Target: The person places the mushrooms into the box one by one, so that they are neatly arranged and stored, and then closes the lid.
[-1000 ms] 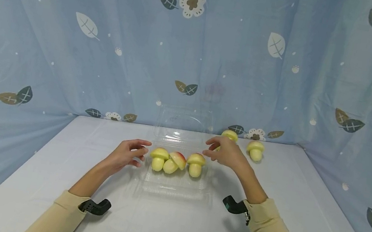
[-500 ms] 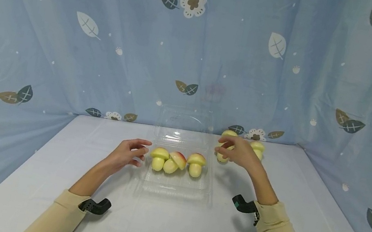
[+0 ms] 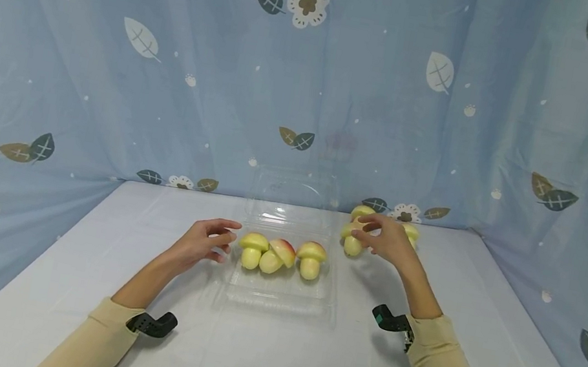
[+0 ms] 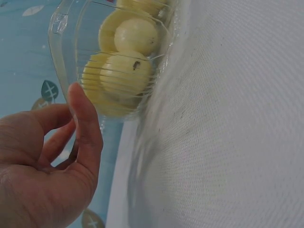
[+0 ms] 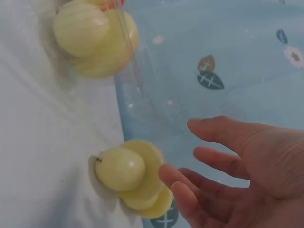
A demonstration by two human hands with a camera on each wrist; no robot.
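A blue, leaf-printed cloth (image 3: 203,62) is hanging behind a white-covered table (image 3: 263,355), on which a clear plastic container (image 3: 278,287) is standing with its lid (image 3: 278,212) raised. The left hand (image 3: 201,242) is keeping its fingers loosely bent at the container's left rim; whether the tips are touching I cannot tell. The right hand (image 3: 387,239) is hovering by the front mushroom shape (image 3: 352,246) on the table, thumb and fingers parted, grasping nothing. Another shape (image 3: 363,210) is sitting just behind it, and a third (image 3: 411,232) is lying partly hidden by the hand. Three more shapes (image 3: 271,263) are resting inside the container. Each is looking light, firm and smooth, perhaps slippery on its round cap, so the narrower stem is probably offering the surest hold; the thin-walled container is seeming light and easily bent.
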